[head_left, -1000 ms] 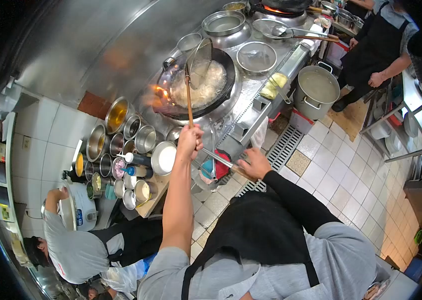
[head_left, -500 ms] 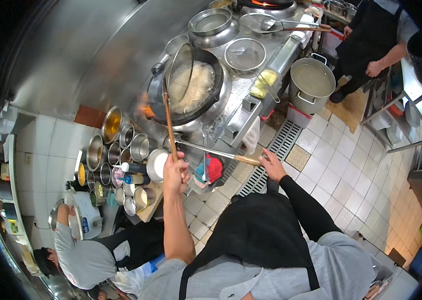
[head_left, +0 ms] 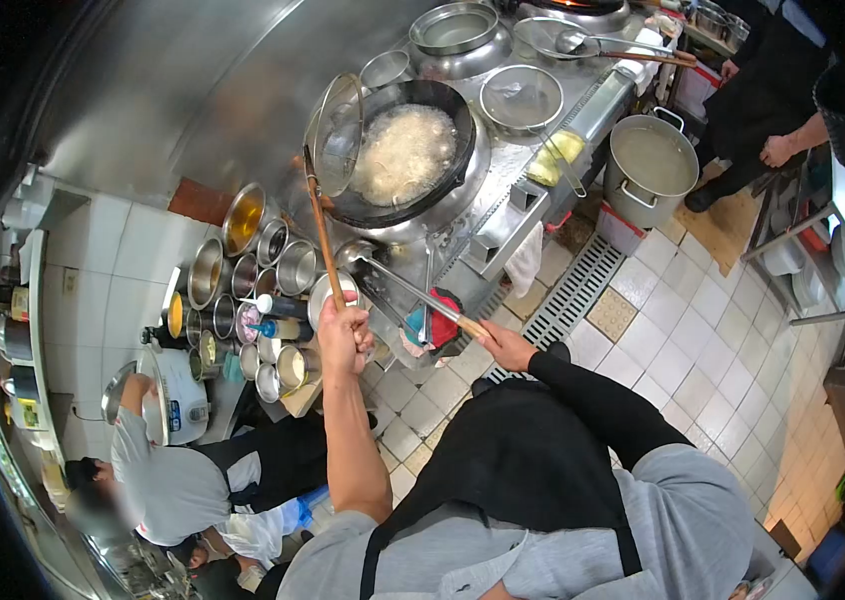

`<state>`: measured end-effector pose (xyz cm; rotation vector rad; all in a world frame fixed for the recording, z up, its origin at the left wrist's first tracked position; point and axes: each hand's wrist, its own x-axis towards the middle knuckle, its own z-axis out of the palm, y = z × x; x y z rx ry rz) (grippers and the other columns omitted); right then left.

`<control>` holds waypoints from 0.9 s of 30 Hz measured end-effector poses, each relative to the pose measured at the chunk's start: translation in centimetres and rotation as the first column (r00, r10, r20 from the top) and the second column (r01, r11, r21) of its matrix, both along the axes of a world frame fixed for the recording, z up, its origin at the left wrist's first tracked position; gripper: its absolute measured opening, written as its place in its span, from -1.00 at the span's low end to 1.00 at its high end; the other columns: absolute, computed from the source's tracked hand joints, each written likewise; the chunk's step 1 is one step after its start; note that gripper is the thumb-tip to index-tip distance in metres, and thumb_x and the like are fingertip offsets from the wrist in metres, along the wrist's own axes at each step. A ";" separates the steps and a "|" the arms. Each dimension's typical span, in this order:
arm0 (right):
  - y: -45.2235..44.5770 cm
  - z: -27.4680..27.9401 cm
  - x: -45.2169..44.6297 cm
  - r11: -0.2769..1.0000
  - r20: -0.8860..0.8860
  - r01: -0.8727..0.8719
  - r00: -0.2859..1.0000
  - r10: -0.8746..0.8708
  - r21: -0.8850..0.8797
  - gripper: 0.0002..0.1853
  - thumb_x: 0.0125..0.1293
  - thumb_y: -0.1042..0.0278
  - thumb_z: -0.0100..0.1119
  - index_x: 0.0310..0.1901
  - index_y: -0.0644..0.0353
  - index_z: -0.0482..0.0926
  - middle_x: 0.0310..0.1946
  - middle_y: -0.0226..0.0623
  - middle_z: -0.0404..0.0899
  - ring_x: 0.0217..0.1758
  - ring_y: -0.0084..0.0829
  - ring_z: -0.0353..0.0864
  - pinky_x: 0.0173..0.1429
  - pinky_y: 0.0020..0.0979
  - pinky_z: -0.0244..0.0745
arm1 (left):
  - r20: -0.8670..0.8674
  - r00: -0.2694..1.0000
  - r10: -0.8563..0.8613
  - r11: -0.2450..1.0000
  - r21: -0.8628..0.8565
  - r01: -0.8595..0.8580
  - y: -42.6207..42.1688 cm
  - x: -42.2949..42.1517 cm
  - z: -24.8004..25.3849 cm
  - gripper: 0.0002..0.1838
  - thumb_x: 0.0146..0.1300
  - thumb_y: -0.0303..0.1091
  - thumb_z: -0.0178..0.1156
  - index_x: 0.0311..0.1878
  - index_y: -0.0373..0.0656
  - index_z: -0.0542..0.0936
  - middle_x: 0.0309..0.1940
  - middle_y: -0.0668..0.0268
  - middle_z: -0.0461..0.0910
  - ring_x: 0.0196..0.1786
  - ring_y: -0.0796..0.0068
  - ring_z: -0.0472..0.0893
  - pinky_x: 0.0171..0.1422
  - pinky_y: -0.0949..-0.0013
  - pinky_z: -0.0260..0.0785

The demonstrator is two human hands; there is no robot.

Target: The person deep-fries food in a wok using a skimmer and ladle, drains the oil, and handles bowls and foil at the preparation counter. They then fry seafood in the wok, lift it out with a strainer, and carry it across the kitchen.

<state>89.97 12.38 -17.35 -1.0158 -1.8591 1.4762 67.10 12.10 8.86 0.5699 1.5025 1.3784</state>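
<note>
My left hand (head_left: 345,338) is wrapped round the wooden handle of a wire strainer (head_left: 335,135), whose round mesh stands tilted at the left rim of a wok (head_left: 463,150). Pale, foaming liquid (head_left: 405,155) bubbles in the wok. The wooden end of a ladle (head_left: 418,292) is gripped in my right hand (head_left: 509,346). Its metal bowl (head_left: 355,254) lies low, in front of the wok and near a white-filled bowl (head_left: 323,298) partly hidden behind the strainer handle.
Metal seasoning bowls (head_left: 298,267) cluster at the left. Another mesh strainer (head_left: 522,98) and a yellow cloth (head_left: 556,158) lie right of the wok. A large stockpot (head_left: 654,165) stands beyond the counter edge. One co-worker (head_left: 183,490) is at lower left, another (head_left: 758,110) at upper right.
The strainer has swung left, from over the wok to its left rim. My right hand has come lower and left, and the ladle slants more steeply. The whole view has shifted somewhat.
</note>
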 end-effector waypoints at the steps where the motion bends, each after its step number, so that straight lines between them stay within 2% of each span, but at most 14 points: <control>1: 0.0 0.0 0.0 1.000 -0.028 0.021 0.999 -0.020 0.021 -0.59 0.43 0.12 -0.07 0.13 0.26 0.37 -0.29 -0.12 0.59 -0.26 -0.11 0.60 -0.13 -0.15 0.45 | 0.008 1.000 0.007 1.000 0.009 -0.007 0.1 -0.1 0.0 -0.69 0.03 -0.60 0.00 -0.11 -0.19 0.33 -0.67 0.47 0.19 -0.77 0.71 0.12 -0.74 0.56 -0.08; 2: 0.4 0.1 0.4 0.963 -0.089 -0.123 0.991 0.104 -0.239 -0.59 0.46 0.10 -0.13 0.11 0.29 0.38 -0.42 -0.30 0.48 -0.42 -0.38 0.52 -0.26 -0.30 0.46 | 0.024 1.000 0.000 1.000 0.003 0.000 0.2 -0.2 -0.2 -0.70 0.03 -0.60 0.01 -0.11 -0.17 0.33 -0.67 0.48 0.19 -0.76 0.71 0.11 -0.73 0.56 -0.08; 5: 0.0 1.9 -0.6 0.857 -0.273 -0.127 0.962 -0.016 -0.499 -0.60 0.48 0.10 -0.15 0.08 0.30 0.39 -0.48 -0.43 0.34 -0.46 -0.60 0.39 -0.36 -0.48 0.42 | 0.062 0.998 -0.022 1.000 0.004 0.022 0.3 -0.6 -0.7 -0.70 0.05 -0.60 0.02 -0.12 -0.12 0.32 -0.66 0.50 0.19 -0.75 0.71 0.09 -0.71 0.55 -0.07; 10: -1.3 3.2 -2.8 0.769 -0.461 -0.145 0.862 -0.210 -0.622 -0.61 0.49 0.10 -0.17 0.07 0.29 0.39 -0.48 -0.44 0.36 -0.53 -0.61 0.35 -0.39 -0.51 0.40 | 0.098 0.995 -0.032 0.999 0.015 0.030 0.7 -0.2 -1.4 -0.70 0.05 -0.59 0.03 -0.12 -0.11 0.33 -0.65 0.51 0.19 -0.75 0.71 0.11 -0.71 0.56 -0.07; 13: -1.1 2.4 -4.1 0.852 -0.439 -0.152 0.893 -0.099 -0.501 -0.59 0.48 0.08 -0.15 0.07 0.30 0.38 -0.45 -0.43 0.38 -0.51 -0.64 0.36 -0.41 -0.51 0.38 | 0.035 0.999 -0.016 1.000 0.003 0.016 1.9 0.0 -2.2 -0.68 0.04 -0.60 0.03 -0.09 -0.14 0.34 -0.67 0.49 0.17 -0.76 0.73 0.10 -0.74 0.58 -0.07; 16: -0.6 1.5 -4.8 0.867 -0.239 -0.194 0.967 0.090 -0.459 -0.54 0.46 0.05 -0.12 0.10 0.34 0.37 -0.33 -0.32 0.49 -0.36 -0.57 0.48 -0.28 -0.46 0.45 | -0.149 0.987 -0.067 0.998 -0.033 0.062 3.8 -0.8 -4.0 -0.68 -0.01 -0.53 0.11 -0.13 -0.17 0.34 -0.60 0.36 0.34 -0.67 0.52 0.31 -0.64 0.39 0.18; 17: -0.4 1.1 -5.3 0.899 -0.218 -0.177 0.971 0.094 -0.400 -0.52 0.45 0.03 -0.11 0.12 0.34 0.36 -0.26 -0.27 0.51 -0.27 -0.53 0.51 -0.20 -0.44 0.45 | -0.397 0.915 -0.072 0.996 -0.074 0.046 4.9 -0.9 -4.9 -0.66 -0.02 -0.48 0.14 -0.13 -0.21 0.35 -0.55 0.26 0.40 -0.59 0.39 0.39 -0.52 0.32 0.26; 18: -0.2 0.5 -5.9 0.928 -0.197 -0.159 0.976 0.095 -0.336 -0.50 0.45 0.02 -0.10 0.15 0.34 0.36 -0.20 -0.23 0.54 -0.19 -0.48 0.53 -0.12 -0.42 0.46 | -0.620 0.780 -0.083 0.994 -0.107 0.020 6.2 -1.0 -5.8 -0.64 -0.04 -0.44 0.16 -0.12 -0.24 0.36 -0.50 0.16 0.47 -0.50 0.26 0.47 -0.41 0.25 0.34; 19: 0.1 0.5 -6.2 0.953 -0.174 -0.140 0.980 0.095 -0.270 -0.47 0.44 0.00 -0.09 0.17 0.34 0.35 -0.14 -0.19 0.56 -0.11 -0.44 0.55 -0.04 -0.40 0.46 | -0.798 0.595 -0.097 0.991 -0.131 -0.013 7.3 -0.9 -6.5 -0.61 -0.05 -0.40 0.19 -0.12 -0.28 0.38 -0.45 0.07 0.53 -0.42 0.13 0.55 -0.29 0.17 0.42; 20: 0.1 0.5 -6.4 0.896 -0.198 -0.134 0.979 0.053 -0.423 -0.45 0.42 -0.03 -0.07 0.21 0.29 0.35 -0.01 -0.09 0.55 0.08 -0.32 0.52 0.14 -0.37 0.39 | -0.801 0.586 -0.125 0.986 -0.168 -0.020 8.3 -1.0 -7.1 -0.59 -0.06 -0.37 0.19 -0.11 -0.30 0.38 -0.40 -0.02 0.54 -0.33 0.03 0.56 -0.18 0.15 0.40; 22: 0.3 0.0 -5.9 0.899 -0.153 -0.069 0.988 0.003 -0.432 -0.44 0.41 -0.06 -0.06 0.22 0.25 0.36 -0.01 -0.09 0.55 0.07 -0.31 0.52 0.15 -0.37 0.39 | -0.803 0.568 -0.184 0.969 -0.244 -0.032 9.6 -0.8 -7.8 -0.55 -0.06 -0.30 0.20 -0.10 -0.35 0.40 -0.29 -0.19 0.57 -0.14 -0.16 0.58 0.05 0.09 0.36; 25: 0.4 -2.2 -3.7 0.932 -0.077 0.061 0.993 -0.095 -0.358 -0.44 0.39 -0.10 -0.05 0.16 0.24 0.41 -0.08 -0.10 0.57 -0.03 -0.29 0.55 0.07 -0.35 0.43 | -0.897 0.392 -0.204 0.972 -0.235 -0.032 10.5 -0.2 -9.5 -0.59 -0.02 -0.31 0.16 -0.11 -0.35 0.41 -0.25 -0.21 0.58 -0.10 -0.20 0.58 0.03 0.04 0.37; 26: 0.4 -3.3 -2.5 0.942 -0.052 0.107 0.990 -0.130 -0.318 -0.45 0.38 -0.11 -0.04 0.13 0.24 0.44 -0.12 -0.11 0.58 -0.07 -0.29 0.57 0.04 -0.34 0.44 | -0.875 0.419 -0.243 0.958 -0.284 -0.039 10.7 -0.2 -10.3 -0.59 0.01 -0.31 0.13 -0.08 -0.33 0.38 -0.24 -0.23 0.57 -0.10 -0.23 0.56 0.04 -0.02 0.36; 27: 0.3 -3.5 -0.9 0.929 -0.017 0.112 0.992 -0.126 -0.354 -0.47 0.38 -0.11 -0.04 0.06 0.25 0.47 -0.19 -0.13 0.59 -0.13 -0.30 0.57 -0.02 -0.33 0.45 | -0.879 0.400 -0.259 0.955 -0.295 -0.031 10.6 0.1 -10.5 -0.58 0.02 -0.31 0.13 -0.06 -0.33 0.36 -0.23 -0.23 0.57 -0.09 -0.23 0.56 0.04 -0.03 0.36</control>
